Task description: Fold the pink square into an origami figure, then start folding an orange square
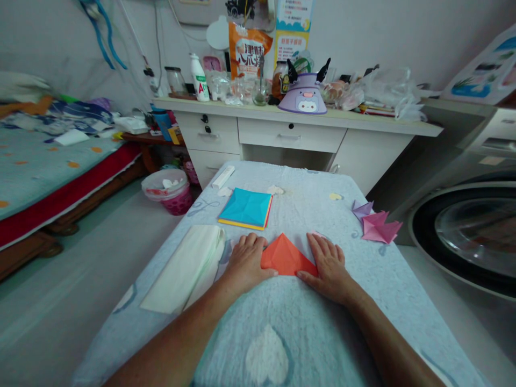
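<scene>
Through the head view I have the orange paper (284,260) lying in front of me on the cloth-covered worktop (310,209), folded to a low triangle with its peak pointing away and its long edge towards me. My left hand (246,263) is at its left corner, the fingers bent over and the thumb along the near edge. My right hand (330,269) lies spread at the right corner, fingers pointing away, its thumb also on the near edge. Neither hand is closed around anything; both simply bear on the sheet, though I can't make out what the left fingertips cover.

I judge the step in hand to be pressing a fold flat and settling its corners. Beyond it, the stack of coloured squares (246,207) lies with a blue one on top, and the pink folded paper (381,228) sits off to the right, touching or just beside the purple folded paper (363,210).

For my next move, I'd want the near edge creased firmly with one hand while the other pins a corner. If the layers slip out of line there, I expect later folds to come out crooked.
</scene>
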`<state>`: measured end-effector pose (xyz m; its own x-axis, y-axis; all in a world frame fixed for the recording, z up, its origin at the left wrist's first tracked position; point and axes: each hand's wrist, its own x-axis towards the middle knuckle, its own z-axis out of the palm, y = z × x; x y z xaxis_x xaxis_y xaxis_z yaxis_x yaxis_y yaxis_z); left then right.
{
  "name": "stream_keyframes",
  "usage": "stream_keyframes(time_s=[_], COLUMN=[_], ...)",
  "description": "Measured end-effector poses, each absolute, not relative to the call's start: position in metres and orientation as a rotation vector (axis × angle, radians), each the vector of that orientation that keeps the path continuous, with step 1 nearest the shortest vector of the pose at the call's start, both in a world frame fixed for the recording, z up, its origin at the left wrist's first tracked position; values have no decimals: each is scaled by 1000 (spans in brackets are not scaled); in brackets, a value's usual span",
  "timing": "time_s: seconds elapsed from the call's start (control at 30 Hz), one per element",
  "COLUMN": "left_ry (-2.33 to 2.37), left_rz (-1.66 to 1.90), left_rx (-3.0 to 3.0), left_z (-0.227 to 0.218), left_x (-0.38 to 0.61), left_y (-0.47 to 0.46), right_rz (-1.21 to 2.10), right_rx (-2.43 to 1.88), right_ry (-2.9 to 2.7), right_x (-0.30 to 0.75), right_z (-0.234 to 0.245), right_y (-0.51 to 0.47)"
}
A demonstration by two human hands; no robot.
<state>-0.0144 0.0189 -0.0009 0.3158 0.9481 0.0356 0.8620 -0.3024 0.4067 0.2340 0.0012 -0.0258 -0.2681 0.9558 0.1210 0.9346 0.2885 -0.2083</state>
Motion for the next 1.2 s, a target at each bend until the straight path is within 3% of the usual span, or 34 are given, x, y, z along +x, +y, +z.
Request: stream_keyframes(time_s=[0.47, 1.2], left_ry=[1477, 1327], left_rz=[366, 368], left_rx=[2217, 2260], left_z=[2, 9], left_x=[-29, -25], left_y=[25, 21], right_rz=[527, 525], right_rx=[-1799, -1384], right_ry=[-2346, -2145], right_x=[268, 217], right_z=[0, -5], right_y=[4, -4])
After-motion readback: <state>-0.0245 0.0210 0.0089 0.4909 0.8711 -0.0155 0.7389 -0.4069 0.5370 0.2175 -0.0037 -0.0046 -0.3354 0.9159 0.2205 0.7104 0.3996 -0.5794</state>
